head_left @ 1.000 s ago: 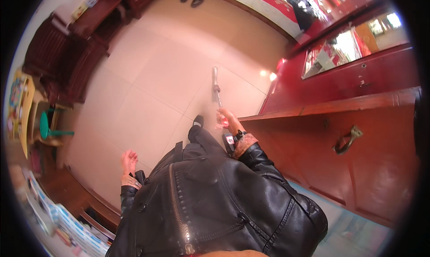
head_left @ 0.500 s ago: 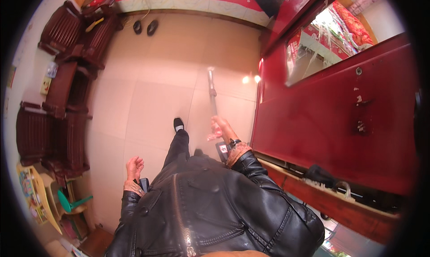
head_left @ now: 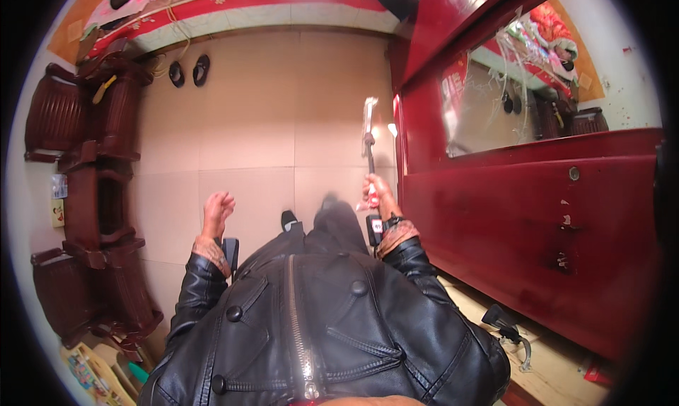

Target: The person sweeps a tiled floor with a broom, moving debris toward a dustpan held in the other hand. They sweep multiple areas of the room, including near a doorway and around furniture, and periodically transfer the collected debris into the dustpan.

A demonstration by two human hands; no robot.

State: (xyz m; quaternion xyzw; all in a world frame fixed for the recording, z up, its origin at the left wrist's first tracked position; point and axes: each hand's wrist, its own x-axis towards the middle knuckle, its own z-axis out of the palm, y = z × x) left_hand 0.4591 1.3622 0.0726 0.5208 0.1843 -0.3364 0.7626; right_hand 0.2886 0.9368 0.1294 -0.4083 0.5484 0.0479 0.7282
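My right hand [head_left: 380, 192] is closed round the dark handle of a long stick tool [head_left: 370, 146] with a narrow pale head, held out ahead over the floor. Its exact kind is hard to make out. A small red-and-white piece [head_left: 372, 195] shows at that hand, partly hidden by the fingers. On the other side, my left hand [head_left: 218, 213] hangs in the air with loosely bent fingers and nothing in it. Both wrists carry small dark devices.
Along the right stands a large red wardrobe [head_left: 495, 215] with a mirror [head_left: 495, 102]. Dark wooden chairs [head_left: 60, 116] line the left wall. A pair of black shoes [head_left: 201, 71] lies on the tiled floor [head_left: 240, 116] near the bed [head_left: 283, 8] at the far end.
I have stepped forward, and the bed and shoes are nearer. The tool has shifted right in view, still in my right hand. My left hand has risen.
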